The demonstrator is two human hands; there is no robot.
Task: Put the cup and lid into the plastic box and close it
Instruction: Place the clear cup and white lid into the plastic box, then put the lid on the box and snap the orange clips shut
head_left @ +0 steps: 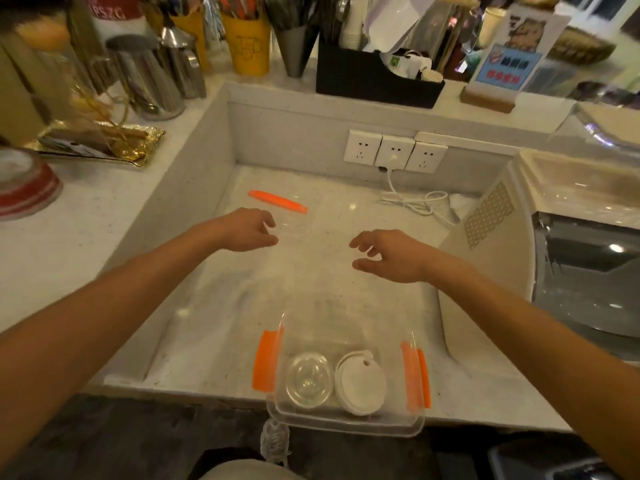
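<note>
A clear plastic box (pixel 349 422) with orange side latches (pixel 266 361) stands at the counter's near edge. Inside it sit a clear cup (pixel 309 380) on the left and a white lid (pixel 361 382) on the right. The box's transparent cover (pixel 294 220), edged by an orange strip (pixel 278 201), lies farther back on the counter. My left hand (pixel 247 230) hovers at the cover's left side, fingers apart; whether it touches is unclear. My right hand (pixel 388 254) is spread open above the counter, to the right of the cover, holding nothing.
Wall sockets (pixel 394 152) with a white cable (pixel 415 200) are at the back of the recess. A white machine (pixel 495 237) stands close on the right. Metal jugs (pixel 152 77), yellow cups, a black organiser (pixel 377 77) and a red bowl (pixel 24 185) crowd the raised ledge.
</note>
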